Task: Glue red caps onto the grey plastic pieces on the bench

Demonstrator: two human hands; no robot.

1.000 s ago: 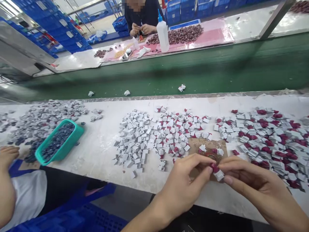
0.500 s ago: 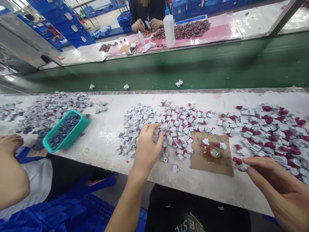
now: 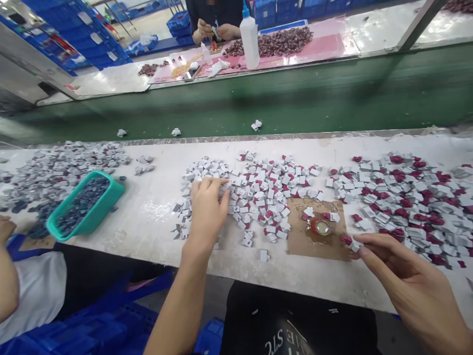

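My right hand (image 3: 402,276) pinches a small grey-and-dark-red plastic piece (image 3: 351,241) between thumb and fingertips, by the right edge of a brown cardboard square (image 3: 314,249). On the cardboard sit a round, clear-centred item with a red rim (image 3: 320,227), wet with liquid, and a couple of grey-and-red pieces. Over the middle heap of grey pieces (image 3: 266,192) reaches my left hand (image 3: 207,209). Its thumb and index fingertip close on a small grey piece (image 3: 227,187) at the heap's surface. A larger heap of grey-and-red pieces (image 3: 410,202) lies to the right.
A green basket (image 3: 84,217) of dark pieces stands left, beside a co-worker's arm (image 3: 7,276) and another grey heap (image 3: 66,165). Beyond the table runs a green belt (image 3: 295,103) carrying a few grey pieces. Across it another person works near a white bottle (image 3: 250,44).
My left hand has shifted left over the heap, and its thumb and index finger have drawn closer together. My right hand has brought its piece left to the cardboard's edge. The view has shifted slightly.
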